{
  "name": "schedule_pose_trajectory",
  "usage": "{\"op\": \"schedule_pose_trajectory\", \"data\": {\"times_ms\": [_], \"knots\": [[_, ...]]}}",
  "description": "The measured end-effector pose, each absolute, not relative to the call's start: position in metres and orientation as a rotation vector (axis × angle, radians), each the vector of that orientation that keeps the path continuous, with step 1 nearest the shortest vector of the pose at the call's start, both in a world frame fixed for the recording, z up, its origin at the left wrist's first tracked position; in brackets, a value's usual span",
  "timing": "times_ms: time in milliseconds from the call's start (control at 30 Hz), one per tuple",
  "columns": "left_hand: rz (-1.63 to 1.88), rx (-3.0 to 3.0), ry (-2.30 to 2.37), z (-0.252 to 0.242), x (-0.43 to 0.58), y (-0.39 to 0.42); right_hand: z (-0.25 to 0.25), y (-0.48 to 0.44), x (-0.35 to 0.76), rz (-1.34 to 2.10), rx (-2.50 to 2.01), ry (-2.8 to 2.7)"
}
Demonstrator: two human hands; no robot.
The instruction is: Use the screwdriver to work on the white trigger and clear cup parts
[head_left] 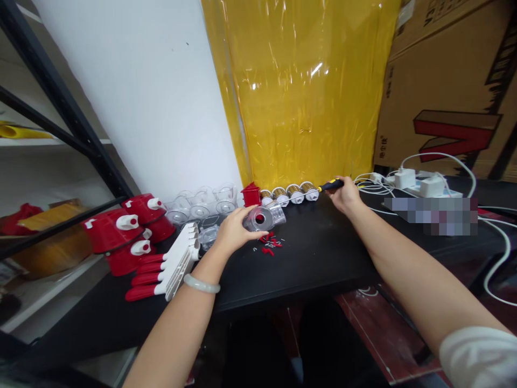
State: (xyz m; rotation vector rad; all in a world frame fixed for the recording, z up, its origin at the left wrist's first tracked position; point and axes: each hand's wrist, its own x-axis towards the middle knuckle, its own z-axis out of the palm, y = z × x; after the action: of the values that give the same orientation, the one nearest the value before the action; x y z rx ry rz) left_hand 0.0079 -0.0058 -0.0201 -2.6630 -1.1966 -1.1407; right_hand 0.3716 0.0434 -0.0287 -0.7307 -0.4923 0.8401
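My left hand [234,230] is closed round a clear plastic housing [278,212] with a grey round end facing me, held just above the black table. In my right hand [346,196] is a screwdriver [331,185] with a black and yellow handle. Its long thin shaft runs left to the clear housing; whether the tip sits on a screw I cannot make out. Below the housing lie small red plastic pieces [267,251] and several loose screws [283,240]. Behind it stand several shiny metal cylinders [294,194] with white ends and a red plastic piece [251,195].
Several red housings [117,231] with white knobs are stacked at the left, beside white parts with red grips [177,261]. Clear plastic cups [200,203] line the wall. White chargers and cables [434,186] lie at the right, before a large cardboard box [440,97].
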Motion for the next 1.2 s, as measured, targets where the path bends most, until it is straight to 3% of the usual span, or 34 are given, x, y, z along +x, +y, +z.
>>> {"op": "schedule_pose_trajectory", "data": {"times_ms": [200,767,1000,1200], "knots": [[-1.148,-2.654,-1.188,-0.021,0.007,-0.005,-0.034,0.045,0.373,0.663,-0.855,-0.587],[-1.165,-2.681,-1.229,-0.017,0.01,-0.011,-0.033,0.045,0.373,0.826,-0.687,-0.516],[-1.148,-2.664,-1.241,-0.018,0.01,-0.01,-0.037,0.05,0.378,0.601,-0.792,-0.605],[-1.149,-2.669,-1.237,-0.017,0.01,-0.01,-0.036,0.054,0.381,0.631,-0.814,-0.514]]}}
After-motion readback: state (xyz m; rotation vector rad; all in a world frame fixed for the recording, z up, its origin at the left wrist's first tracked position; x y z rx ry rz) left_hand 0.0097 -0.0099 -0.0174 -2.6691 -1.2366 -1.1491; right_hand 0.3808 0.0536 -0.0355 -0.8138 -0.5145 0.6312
